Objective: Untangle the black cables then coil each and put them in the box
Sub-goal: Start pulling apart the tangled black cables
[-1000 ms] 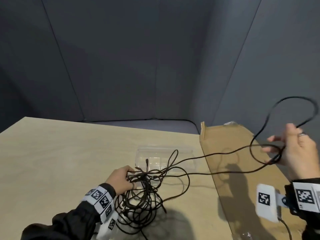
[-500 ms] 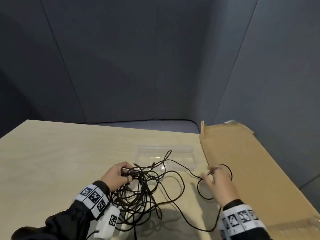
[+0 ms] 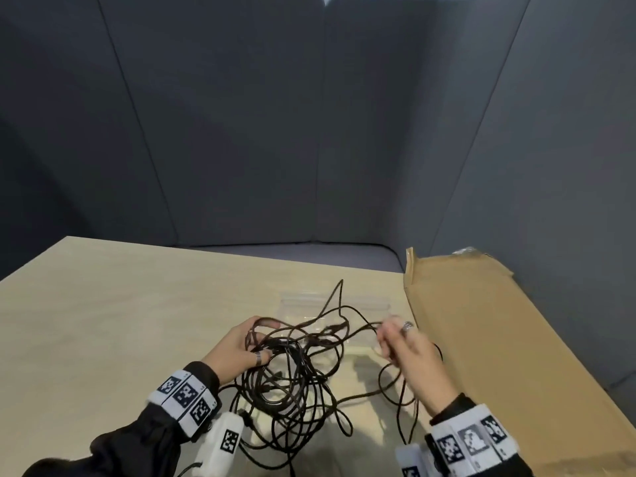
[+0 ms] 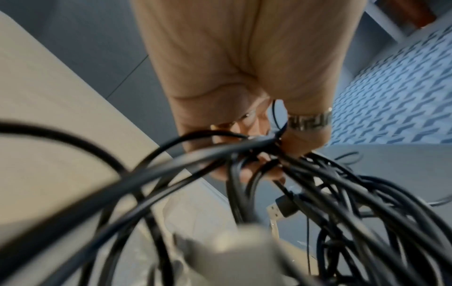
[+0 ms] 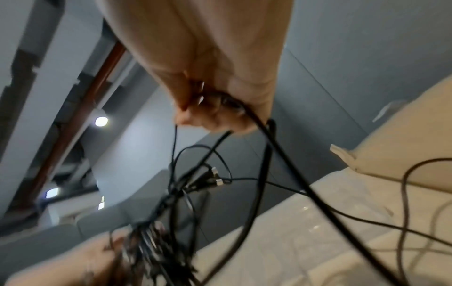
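Clearance and obstructions, tabletop.
Tangle of black cables (image 3: 292, 373) fills the near centre between left hand (image 3: 237, 349) and right hand (image 3: 406, 352), loops trailing over the clear plastic box (image 3: 375, 301) behind. Flattened cardboard sheet (image 3: 499, 339) closes the right side. Bare wooden table (image 3: 120, 304) lies open left and far; grey partition panels (image 3: 241, 132) wall the back.

This looks like a recording booth or test cell set up inside a larger industrial room. A pale wooden table (image 3: 137, 304) stands enclosed by grey padded partition panels (image 3: 241, 132). Above them the right wrist view shows bare ceiling structure, a rust-red pipe (image 5: 80, 108) and a round lamp (image 5: 101, 121) (nothing domestic).
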`<state>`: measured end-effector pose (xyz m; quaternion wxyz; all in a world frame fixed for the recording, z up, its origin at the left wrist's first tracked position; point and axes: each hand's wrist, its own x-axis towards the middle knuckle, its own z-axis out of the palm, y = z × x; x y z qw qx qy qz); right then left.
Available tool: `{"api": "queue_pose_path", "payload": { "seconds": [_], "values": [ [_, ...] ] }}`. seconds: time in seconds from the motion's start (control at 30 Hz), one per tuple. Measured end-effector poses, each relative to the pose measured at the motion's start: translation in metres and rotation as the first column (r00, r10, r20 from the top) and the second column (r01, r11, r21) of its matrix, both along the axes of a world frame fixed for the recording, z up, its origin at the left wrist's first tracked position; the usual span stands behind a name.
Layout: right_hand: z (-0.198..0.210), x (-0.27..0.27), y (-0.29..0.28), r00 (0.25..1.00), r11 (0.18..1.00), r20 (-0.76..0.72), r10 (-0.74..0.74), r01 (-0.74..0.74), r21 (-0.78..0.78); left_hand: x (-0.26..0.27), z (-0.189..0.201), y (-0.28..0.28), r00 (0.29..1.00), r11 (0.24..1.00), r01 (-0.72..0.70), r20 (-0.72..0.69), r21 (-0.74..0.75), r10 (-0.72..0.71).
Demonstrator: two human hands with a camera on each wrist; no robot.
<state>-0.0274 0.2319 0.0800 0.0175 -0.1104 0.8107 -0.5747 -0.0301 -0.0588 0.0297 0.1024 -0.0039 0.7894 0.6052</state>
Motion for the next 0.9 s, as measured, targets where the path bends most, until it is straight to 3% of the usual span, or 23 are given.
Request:
{"api": "queue_pose_path", "payload": {
  "seconds": [0.1,0.2,0.27,0.33,0.37,0.47,0.53,0.57,0.73,0.83,0.9],
  "values": [
    [0.03,-0.008,0.025,0.959,0.92,0.019,-0.284,0.278,-0.277,0.0,-0.009,-0.006,0.999,0.999,-0.037,-0.004,0.008,0.037],
    [0.046,-0.014,0.067,0.868,0.849,-0.054,-0.494,0.469,-0.244,0.004,-0.02,-0.017,0.999,0.997,-0.043,0.021,-0.066,0.044],
    [0.041,-0.014,0.088,0.88,0.881,-0.067,-0.471,0.465,-0.085,0.004,-0.024,-0.021,0.995,0.994,-0.094,0.036,-0.058,0.096],
    [0.023,-0.011,0.099,0.929,0.911,0.019,-0.371,0.359,0.204,0.004,-0.024,-0.02,0.99,0.991,-0.129,0.057,-0.016,0.13],
    [0.011,-0.009,0.101,0.939,0.888,0.1,-0.328,0.271,0.372,0.003,-0.023,-0.02,0.988,0.99,-0.141,0.058,0.003,0.141],
    [-0.025,-0.001,0.09,0.93,0.639,0.231,-0.285,0.005,0.769,0.0,-0.02,-0.02,0.989,0.99,-0.14,0.055,0.029,0.138],
    [-0.036,0.002,0.073,0.958,0.455,0.139,-0.253,-0.009,0.89,-0.001,-0.017,-0.02,0.99,0.991,-0.129,0.06,0.041,0.127],
    [-0.037,0.002,0.061,0.975,0.43,0.083,-0.206,0.014,0.903,0.0,-0.013,-0.019,0.992,0.992,-0.116,0.062,0.043,0.113],
    [-0.032,-0.018,-0.009,0.99,0.721,-0.065,0.121,-0.042,0.691,0.0,0.006,-0.012,0.997,0.997,0.001,0.078,0.08,-0.007],
    [-0.026,-0.034,-0.036,0.975,0.801,-0.099,0.2,-0.104,0.59,0.002,0.018,-0.011,0.996,0.994,0.073,0.05,0.08,-0.077],
    [-0.019,-0.039,-0.044,0.961,0.8,-0.085,0.261,-0.167,0.577,0.002,0.024,-0.012,0.996,0.994,0.087,0.017,0.07,-0.088]
  ]
}}
